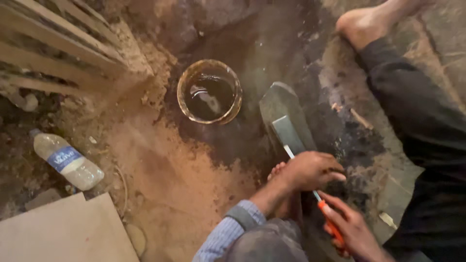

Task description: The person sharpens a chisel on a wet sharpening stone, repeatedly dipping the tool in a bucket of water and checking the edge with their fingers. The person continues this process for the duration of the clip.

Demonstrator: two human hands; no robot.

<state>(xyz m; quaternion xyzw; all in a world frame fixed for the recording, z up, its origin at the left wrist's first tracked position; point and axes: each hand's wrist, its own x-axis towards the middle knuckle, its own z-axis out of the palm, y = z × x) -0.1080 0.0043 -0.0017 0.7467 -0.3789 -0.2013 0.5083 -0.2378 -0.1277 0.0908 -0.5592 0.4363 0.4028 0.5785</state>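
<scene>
Hands (310,171) gripping chisel (291,138) on stone (284,104), water bowl (209,91) nearby, bottle (68,161) well apart

Packages and labels, head view.

One package: a plastic bottle (68,161), lying on its side on the dirt floor (170,179) at the left edge. Neck points up-left, base down-right. Body clear, cloudy with dust; contents cannot be told. Cap end small and pale grey-blue.

One label (64,158): a blue band round the bottle's middle, with pale print. It covers about the middle third of the body; clear plastic shows on both sides of it.

The bottle lies just above a flat pale slab (63,233) at the lower left corner, near it; whether they touch cannot be told.

Signs: none. Screens: none.
</scene>
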